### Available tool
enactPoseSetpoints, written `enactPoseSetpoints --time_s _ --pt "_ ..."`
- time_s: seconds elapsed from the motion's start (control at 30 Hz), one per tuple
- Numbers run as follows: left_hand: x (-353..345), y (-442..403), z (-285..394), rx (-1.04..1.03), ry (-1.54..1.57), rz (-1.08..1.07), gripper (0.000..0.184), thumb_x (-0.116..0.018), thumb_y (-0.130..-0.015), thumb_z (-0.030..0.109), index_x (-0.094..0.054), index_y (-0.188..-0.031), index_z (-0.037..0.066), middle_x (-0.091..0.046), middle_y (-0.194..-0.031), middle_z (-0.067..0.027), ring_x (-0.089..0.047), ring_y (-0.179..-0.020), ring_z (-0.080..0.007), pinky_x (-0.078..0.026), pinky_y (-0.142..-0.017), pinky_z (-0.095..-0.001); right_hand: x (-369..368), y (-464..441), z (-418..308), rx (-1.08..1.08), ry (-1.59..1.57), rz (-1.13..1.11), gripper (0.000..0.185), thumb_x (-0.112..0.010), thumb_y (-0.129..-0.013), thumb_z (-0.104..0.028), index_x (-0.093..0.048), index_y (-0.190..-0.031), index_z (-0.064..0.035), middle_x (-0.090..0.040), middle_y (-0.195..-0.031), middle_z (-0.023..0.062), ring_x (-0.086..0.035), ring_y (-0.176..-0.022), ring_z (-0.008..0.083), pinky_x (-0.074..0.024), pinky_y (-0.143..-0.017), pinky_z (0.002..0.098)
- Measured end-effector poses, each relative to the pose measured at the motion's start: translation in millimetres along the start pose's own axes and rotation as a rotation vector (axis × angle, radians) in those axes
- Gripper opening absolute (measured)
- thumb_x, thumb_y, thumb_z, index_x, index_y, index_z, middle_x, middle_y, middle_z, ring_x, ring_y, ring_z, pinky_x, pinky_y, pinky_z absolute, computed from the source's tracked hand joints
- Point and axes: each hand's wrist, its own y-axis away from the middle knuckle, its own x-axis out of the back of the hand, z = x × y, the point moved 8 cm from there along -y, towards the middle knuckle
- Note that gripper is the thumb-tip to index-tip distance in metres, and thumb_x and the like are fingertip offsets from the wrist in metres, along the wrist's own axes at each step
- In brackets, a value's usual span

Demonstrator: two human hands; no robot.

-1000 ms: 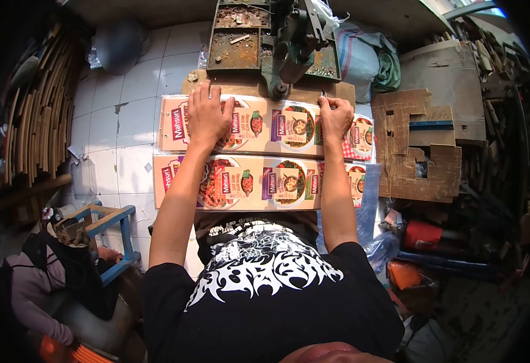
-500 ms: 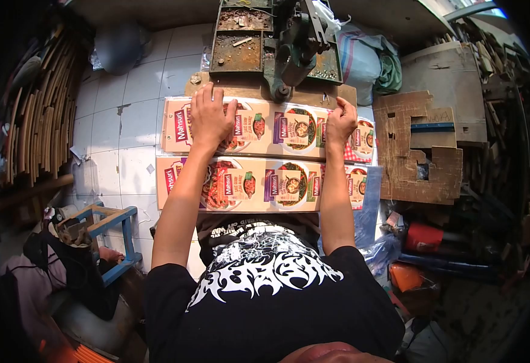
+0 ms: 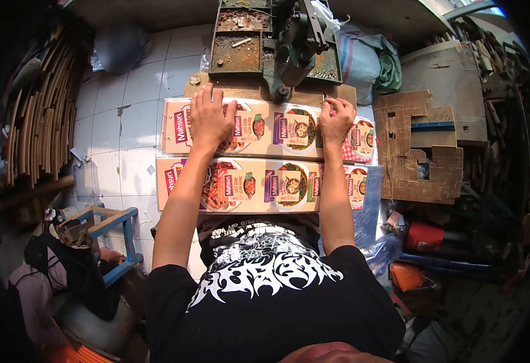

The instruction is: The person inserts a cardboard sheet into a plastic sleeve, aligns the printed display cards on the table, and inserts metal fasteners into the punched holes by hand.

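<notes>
A long printed board (image 3: 265,124) with "Mahsuri" food pictures lies crosswise below a green metal press (image 3: 295,51). My left hand (image 3: 212,118) rests on this board's left part, fingers stretched out and apart. Over the board's right part, my right hand (image 3: 337,121) is closed, its fingertips at the upper edge. Just above those fingertips is a small shiny metal piece (image 3: 324,95); whether the fingers grip it or something else is hidden. A second, similar printed board (image 3: 256,187) lies nearer my body, under my forearms.
Behind the boards is a brown strip of board (image 3: 241,89) at the press's foot. Trays (image 3: 236,53) with small bits flank the press. Cut cardboard (image 3: 392,151) lies right, a white sack (image 3: 359,57) behind it. A blue-framed stool (image 3: 129,236) stands left.
My right hand has shifted slightly left, bringing its closed fingertips to the small metal piece at the board's upper edge. My left hand and both boards stay in place.
</notes>
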Motion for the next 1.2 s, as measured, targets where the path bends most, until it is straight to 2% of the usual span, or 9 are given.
enactPoseSetpoints --time_s 0.07,0.57,0.7,1.0,1.2 --pt "-0.1 0.0 -0.1 0.000 -0.001 -0.001 0.039 -0.065 -0.094 0.036 -0.062 -0.116 0.004 -0.057 -0.136 -0.0203 -0.050 -0.131 -0.0377 -0.035 -0.115 -0.0502 0.0 -0.1 -5.2 0.036 0.025 -0.036 0.012 -0.075 -0.082 -0.014 -0.080 -0.090 -0.0070 -0.070 -0.105 0.0141 -0.061 -0.105 0.0336 -0.0482 -0.095 0.0438" --pt "0.2 0.1 0.0 0.006 0.000 -0.004 0.039 -0.066 -0.093 0.035 -0.064 -0.115 0.003 -0.057 -0.136 -0.0200 -0.051 -0.130 -0.0376 -0.036 -0.114 -0.0501 -0.2 0.2 -10.7 0.039 0.104 -0.068 0.013 -0.076 -0.083 -0.016 -0.081 -0.092 -0.0083 -0.070 -0.109 0.0111 -0.061 -0.108 0.0321 -0.0483 -0.097 0.0421" --pt "-1.0 -0.1 -0.5 0.015 0.004 -0.034 0.045 -0.064 -0.094 0.040 -0.064 -0.116 0.001 -0.057 -0.138 -0.0216 -0.049 -0.133 -0.0372 -0.034 -0.117 -0.0499 0.2 0.3 -8.0 0.014 0.093 -0.060 0.013 -0.076 -0.083 -0.017 -0.081 -0.092 -0.0088 -0.070 -0.109 0.0105 -0.061 -0.108 0.0319 -0.0480 -0.096 0.0422" --pt "-0.6 -0.4 0.1 0.017 0.001 -0.031 0.045 -0.064 -0.094 0.039 -0.064 -0.116 0.001 -0.057 -0.138 -0.0216 -0.050 -0.132 -0.0372 -0.034 -0.116 -0.0500 1.4 1.1 -2.2 -0.002 0.067 0.008 0.010 -0.075 -0.081 -0.010 -0.080 -0.090 -0.0080 -0.070 -0.103 0.0119 -0.061 -0.106 0.0316 -0.0486 -0.094 0.0428" --pt "0.1 -0.5 0.0 0.016 0.003 -0.025 0.043 -0.065 -0.093 0.039 -0.064 -0.115 0.001 -0.057 -0.137 -0.0213 -0.050 -0.131 -0.0376 -0.035 -0.116 -0.0501 6.7 1.4 -4.5 -0.004 0.056 0.053 0.017 -0.067 -0.079 -0.004 -0.080 -0.089 -0.0080 -0.070 -0.101 0.0126 -0.061 -0.104 0.0326 -0.0493 -0.094 0.0431"
